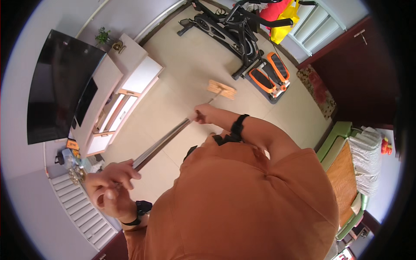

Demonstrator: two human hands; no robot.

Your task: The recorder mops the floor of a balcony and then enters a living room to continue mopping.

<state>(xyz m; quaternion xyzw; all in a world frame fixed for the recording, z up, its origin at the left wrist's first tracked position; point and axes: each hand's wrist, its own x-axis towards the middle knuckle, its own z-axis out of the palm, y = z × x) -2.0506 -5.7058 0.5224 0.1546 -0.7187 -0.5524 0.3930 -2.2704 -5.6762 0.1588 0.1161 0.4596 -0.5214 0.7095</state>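
Note:
A flat-headed floor mop slants across the view, its tan-orange rectangular head (pixel 213 85) on the tiled floor in front of me. The shiny metal mop handle (pixel 162 144) runs back towards my body. My right hand (pixel 202 113) is closed around the lower part of the handle, arm stretched forward. At the handle's upper end, my left hand (pixel 113 188) curls loosely about it, the thumb bent inward and the hand slightly blurred. That grip partly hides the handle's end. A black watch (pixel 143 208) is on my left wrist, and a black strap (pixel 239 125) circles my right forearm.
An exercise bike (pixel 227 35) and an orange-black stepper (pixel 268 78) stand ahead. Left are a TV cabinet (pixel 133 78) and wall-mounted television (pixel 61 87). A floral mat (pixel 317 91) lies by a dark red door (pixel 357 71). A green-framed sofa (pixel 334 139) is right; a white radiator (pixel 81 208) lower left.

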